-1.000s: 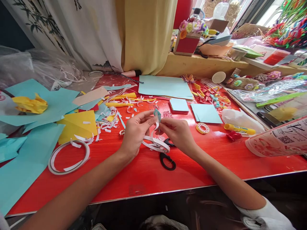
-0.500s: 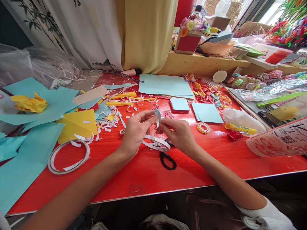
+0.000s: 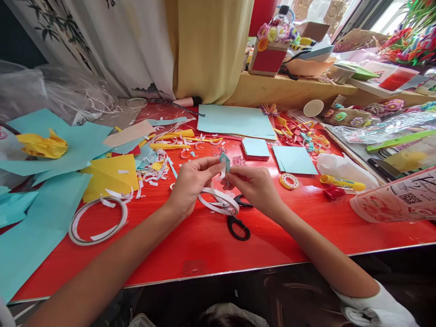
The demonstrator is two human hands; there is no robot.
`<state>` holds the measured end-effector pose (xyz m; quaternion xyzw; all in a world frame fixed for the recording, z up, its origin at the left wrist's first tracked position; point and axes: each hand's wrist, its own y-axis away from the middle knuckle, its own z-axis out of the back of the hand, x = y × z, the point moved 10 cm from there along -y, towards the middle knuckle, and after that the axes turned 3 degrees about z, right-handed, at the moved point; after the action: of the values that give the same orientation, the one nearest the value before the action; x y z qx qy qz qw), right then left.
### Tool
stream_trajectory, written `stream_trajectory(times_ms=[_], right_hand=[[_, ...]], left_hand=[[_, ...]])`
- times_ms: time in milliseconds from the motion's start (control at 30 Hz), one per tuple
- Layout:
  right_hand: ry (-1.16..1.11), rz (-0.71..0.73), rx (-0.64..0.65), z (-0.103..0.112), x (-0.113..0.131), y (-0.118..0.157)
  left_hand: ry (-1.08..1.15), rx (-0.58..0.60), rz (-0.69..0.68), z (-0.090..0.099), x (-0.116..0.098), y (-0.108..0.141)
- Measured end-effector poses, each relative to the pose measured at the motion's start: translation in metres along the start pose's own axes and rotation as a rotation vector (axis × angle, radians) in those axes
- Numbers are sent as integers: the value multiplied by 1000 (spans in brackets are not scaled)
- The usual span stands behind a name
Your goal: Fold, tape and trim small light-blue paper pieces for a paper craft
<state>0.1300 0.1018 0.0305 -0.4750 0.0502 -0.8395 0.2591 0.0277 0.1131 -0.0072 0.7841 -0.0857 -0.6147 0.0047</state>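
Between my two hands is a small folded piece of light-blue paper (image 3: 225,157), held above the red table. My left hand (image 3: 191,182) pinches its left side. Fingertips of my right hand (image 3: 256,187) close on its lower right edge, where a strip of white tape runs down. That strip leads to a roll of double-sided tape (image 3: 218,201) hanging just below my hands. Scissors with black handles (image 3: 239,228) lie under the roll, their blades partly covered by it. Exactly which fingers grip the tape is hard to see.
A larger tape roll (image 3: 98,221) lies at left beside yellow paper (image 3: 111,177) and paper scraps. Blue squares (image 3: 294,160), a small tape dispenser (image 3: 289,181) and a glue stick (image 3: 342,182) are at right. A large printed cup (image 3: 395,195) stands at the right edge.
The tape roll has swung slightly left and down, uncovering more of the scissors' handle. The blue paper has turned a little, and my right hand has shifted slightly left.
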Motion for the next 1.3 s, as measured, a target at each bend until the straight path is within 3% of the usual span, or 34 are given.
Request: stream_trajectory(times_ms=[333,500,800,1300], right_hand=[[-379,-155,124,-11,-18,-1],[-287,-145,93,-13,-20,-1],[82,-1,-14,-3,-4,0],[101,-23,-7,-7,-6,0]], left_hand=[[52,23,61,0,3,-4],[17,-21,23,2,1,-2],[62,-98,-1,6,7,3],[110,-134,-14,6,8,7]])
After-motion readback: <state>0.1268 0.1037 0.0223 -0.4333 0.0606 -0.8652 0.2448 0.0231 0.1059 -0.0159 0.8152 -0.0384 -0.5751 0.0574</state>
